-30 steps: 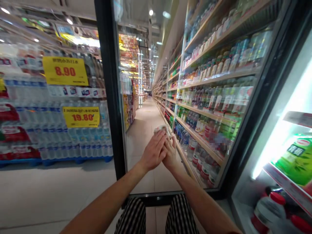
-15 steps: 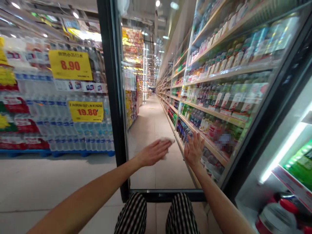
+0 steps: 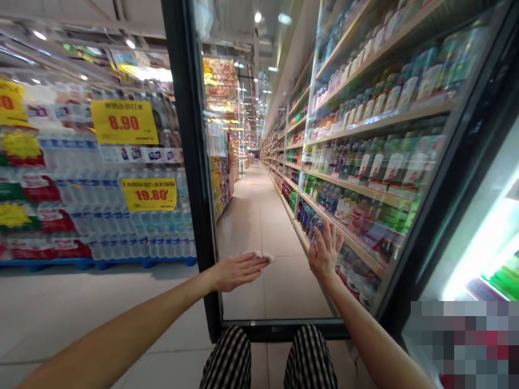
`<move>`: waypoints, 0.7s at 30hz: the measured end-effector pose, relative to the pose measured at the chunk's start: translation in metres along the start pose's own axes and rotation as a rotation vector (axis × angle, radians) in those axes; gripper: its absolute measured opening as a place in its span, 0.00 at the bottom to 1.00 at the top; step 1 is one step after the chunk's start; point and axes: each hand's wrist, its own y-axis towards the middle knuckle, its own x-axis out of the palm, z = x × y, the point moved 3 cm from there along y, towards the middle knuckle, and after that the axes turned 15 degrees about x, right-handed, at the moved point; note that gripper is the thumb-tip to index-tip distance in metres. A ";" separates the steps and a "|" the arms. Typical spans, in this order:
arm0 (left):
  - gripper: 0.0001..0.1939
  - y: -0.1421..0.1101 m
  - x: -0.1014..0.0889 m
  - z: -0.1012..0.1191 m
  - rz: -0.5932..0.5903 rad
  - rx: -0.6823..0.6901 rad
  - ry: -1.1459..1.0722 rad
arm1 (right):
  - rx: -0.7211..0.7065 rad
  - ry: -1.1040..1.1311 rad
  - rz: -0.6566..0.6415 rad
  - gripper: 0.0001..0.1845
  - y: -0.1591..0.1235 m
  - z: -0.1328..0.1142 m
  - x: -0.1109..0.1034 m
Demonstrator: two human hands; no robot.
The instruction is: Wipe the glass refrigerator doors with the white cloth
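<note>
1. Nearest, two knees in checked trousers [image 3: 231, 359] stand just below the bottom edge of a black door frame [image 3: 188, 162].
2. At the glass [image 3: 284, 294], the left hand [image 3: 235, 273] has its fingers straight and close together, holding the white cloth [image 3: 265, 257] flat under them; it pokes out past the fingertips. The cloth lies low on the pane, towards the left.
3. The right hand [image 3: 323, 254] is released and empty, fingers spread and raised, apparently against the glass to the right.
4. The step in hand looks like rubbing the pane; sliding the cloth calls for flat, even pressure.
5. Near right, a green pack [image 3: 505, 278] sits under a bright light; its writing cannot be read.
6. Shelves [image 3: 357, 186] of bottles show in the glass, their brands too small to tell.
7. Far left, yellow signs read "8.90" [image 3: 124, 122] and "19.80" [image 3: 150, 195] over stacked water bottles [image 3: 162, 246]; the smaller characters are blurred. A third is cut off at "0".
</note>
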 end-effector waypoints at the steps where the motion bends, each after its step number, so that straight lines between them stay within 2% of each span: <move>1: 0.16 0.001 0.002 0.001 -0.003 0.028 -0.010 | -0.003 -0.002 -0.003 0.34 0.000 0.001 0.000; 3: 0.18 0.006 -0.002 -0.016 0.025 -0.062 0.017 | -0.004 -0.006 -0.010 0.34 0.000 0.002 -0.001; 6: 0.23 0.011 -0.019 -0.058 0.106 -0.382 0.122 | -0.005 -0.009 -0.020 0.34 -0.001 0.003 -0.002; 8: 0.25 0.013 -0.023 -0.067 0.149 -0.512 0.164 | -0.011 -0.009 -0.026 0.34 -0.001 0.004 -0.002; 9: 0.25 0.014 -0.021 -0.062 0.150 -0.483 0.149 | -0.017 -0.008 -0.027 0.34 -0.002 0.005 -0.002; 10: 0.24 0.015 -0.016 -0.052 0.138 -0.393 0.114 | -0.021 -0.009 -0.027 0.34 -0.002 0.005 -0.002; 13: 0.21 0.017 0.003 -0.013 0.046 -0.018 0.001 | -0.027 -0.018 -0.032 0.34 -0.002 0.006 -0.001; 14: 0.21 0.018 0.006 -0.009 0.020 0.050 -0.009 | -0.028 -0.023 -0.034 0.34 -0.002 0.006 -0.002; 16: 0.21 0.021 0.004 -0.019 0.013 0.027 0.021 | -0.034 -0.030 -0.046 0.34 -0.002 0.007 -0.003; 19: 0.24 0.031 -0.014 -0.063 0.093 -0.220 0.124 | -0.056 -0.030 -0.075 0.34 0.000 0.008 -0.009; 21: 0.25 0.037 -0.021 -0.080 0.143 -0.351 0.172 | -0.048 -0.021 -0.069 0.33 0.005 0.012 -0.013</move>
